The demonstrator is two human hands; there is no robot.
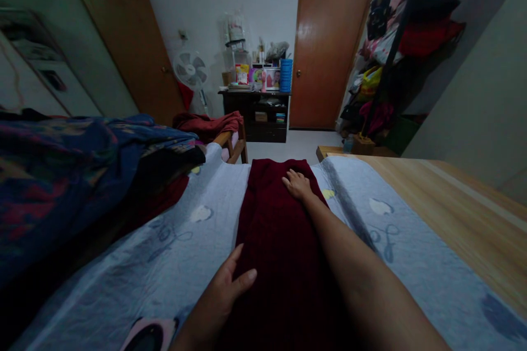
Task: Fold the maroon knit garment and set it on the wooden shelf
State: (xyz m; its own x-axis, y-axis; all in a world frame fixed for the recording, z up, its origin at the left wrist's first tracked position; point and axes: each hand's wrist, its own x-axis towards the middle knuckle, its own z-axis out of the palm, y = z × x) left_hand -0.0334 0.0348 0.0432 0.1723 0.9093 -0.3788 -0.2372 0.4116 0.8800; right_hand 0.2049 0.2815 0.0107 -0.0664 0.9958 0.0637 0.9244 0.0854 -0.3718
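Maroon garment (280,241) laid out lengthwise on the patterned sheet (224,197), and here's the left hand (224,285) at its near left edge, thumb and fingers spread apart; farther up, the right hand (298,184) rests palm-down by the far end, fingers loosely spread. Beyond, a dark cabinet (236,115) stands beside a wooden door (323,49).

One outspread garment (280,225), two doors (329,49), one fan (191,68)
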